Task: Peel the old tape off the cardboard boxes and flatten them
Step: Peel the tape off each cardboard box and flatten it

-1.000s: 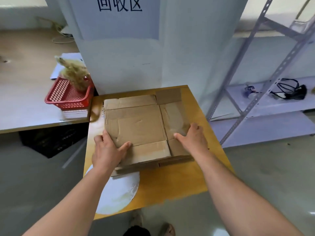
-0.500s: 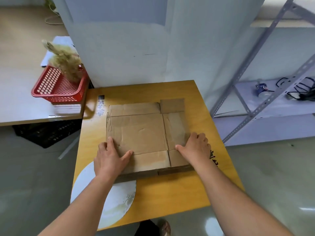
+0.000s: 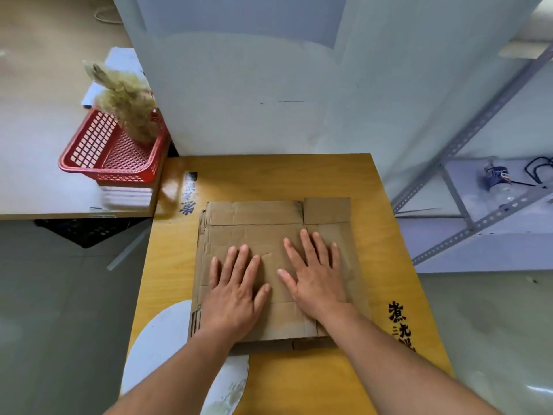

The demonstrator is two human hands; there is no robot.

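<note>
A flattened brown cardboard box [image 3: 257,220] lies on the small yellow wooden table [image 3: 269,175], flaps spread out. My left hand [image 3: 235,287] lies palm down on its near left part, fingers straight and spread. Beside it, my right hand [image 3: 315,274] presses flat on the middle right part, fingers straight. Neither hand grips anything. No tape shows on the cardboard's top face.
A white round disc [image 3: 158,342] lies partly under the box at the table's near left corner. A red plastic basket [image 3: 110,151] with a fluffy tan bundle [image 3: 125,97] sits on the left desk. A grey pillar [image 3: 254,70] stands behind; metal shelving [image 3: 478,187] is at right.
Both hands moved from the box's near edges onto its top face and now lie flat, side by side. The camera came closer and tilted down.
</note>
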